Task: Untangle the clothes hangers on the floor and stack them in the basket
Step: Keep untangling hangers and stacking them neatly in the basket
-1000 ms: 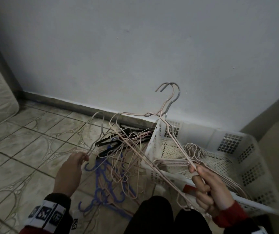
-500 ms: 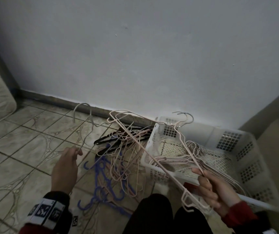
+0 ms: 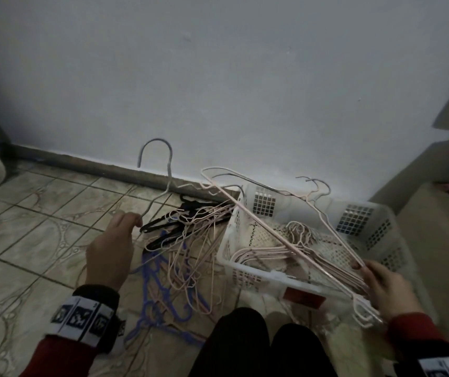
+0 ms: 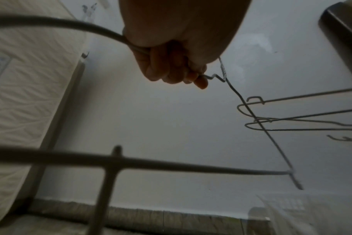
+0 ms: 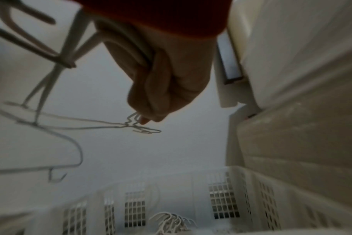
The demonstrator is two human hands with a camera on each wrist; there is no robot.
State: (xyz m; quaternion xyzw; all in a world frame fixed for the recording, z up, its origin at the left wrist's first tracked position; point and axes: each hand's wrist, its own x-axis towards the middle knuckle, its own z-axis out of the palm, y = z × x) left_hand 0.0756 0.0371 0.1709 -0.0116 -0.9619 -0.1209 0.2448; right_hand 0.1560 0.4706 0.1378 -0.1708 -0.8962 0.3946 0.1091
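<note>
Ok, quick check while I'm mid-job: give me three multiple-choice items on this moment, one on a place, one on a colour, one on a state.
1. Where is the white perforated plastic basket?
A. On the floor by the wall, on the person's right
B. On the mattress
C. On the person's lap

2. What colour are the chunky plastic hangers lying nearest the left hand's wrist?
A. Green
B. Blue
C. Yellow

3. What is the right hand doing?
A. Lying flat on the tiles
B. Hanging with nothing in it
C. Gripping thin pink wire hangers over the basket

Key: 1 A, the basket stands on the tiles against the wall; 2 B, those hangers in the tangled pile are blue; 3 C, its fingers curl round the wires.
</note>
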